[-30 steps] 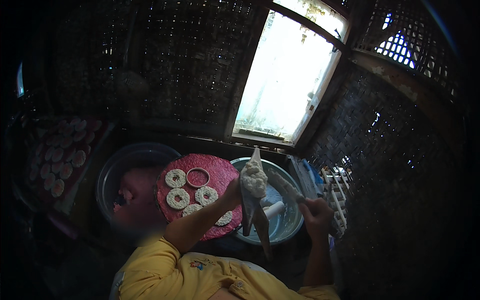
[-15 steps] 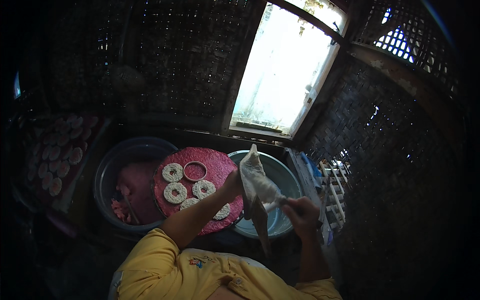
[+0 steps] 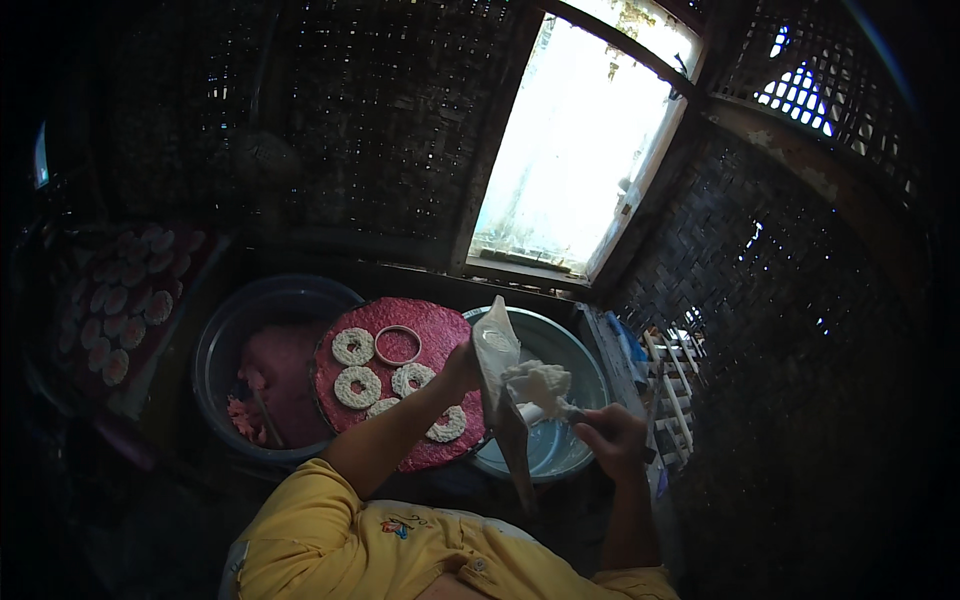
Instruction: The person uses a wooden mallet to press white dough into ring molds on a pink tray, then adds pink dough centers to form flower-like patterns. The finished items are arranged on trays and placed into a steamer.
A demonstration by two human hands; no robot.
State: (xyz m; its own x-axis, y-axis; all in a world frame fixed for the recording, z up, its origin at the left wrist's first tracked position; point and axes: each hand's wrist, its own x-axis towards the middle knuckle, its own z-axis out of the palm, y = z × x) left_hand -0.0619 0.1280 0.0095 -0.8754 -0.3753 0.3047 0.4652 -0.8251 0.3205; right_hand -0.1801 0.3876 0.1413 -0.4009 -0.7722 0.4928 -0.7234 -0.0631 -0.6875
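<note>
My left hand (image 3: 461,371) is closed on a pale, cone-shaped bag (image 3: 494,345), whose dark tip hangs downward; the arm and bag partly hide the fingers. In my right hand (image 3: 613,438) is a dark-handled spatula (image 3: 578,415), its blade covered by a lump of white dough (image 3: 540,386). The lump is beside the bag's upper part, above a pale blue basin (image 3: 592,375). To the left, a round pink surface (image 3: 430,325) bears several white dough rings (image 3: 357,387) and a thin hoop (image 3: 398,345). My left forearm partly covers one ring.
A large dark basin (image 3: 207,335) with pink dough (image 3: 285,365) and a stick stands at the left. Beyond it, several pink-and-white rounds (image 3: 115,325) lie on a tray. A bright window (image 3: 570,150) opens in the woven wall; a slatted rack (image 3: 672,390) stands at the right.
The spatula has moved away from the bag slightly and now shows a big lump of white dough on it. The bag looks flatter and has turned more edge-on.
</note>
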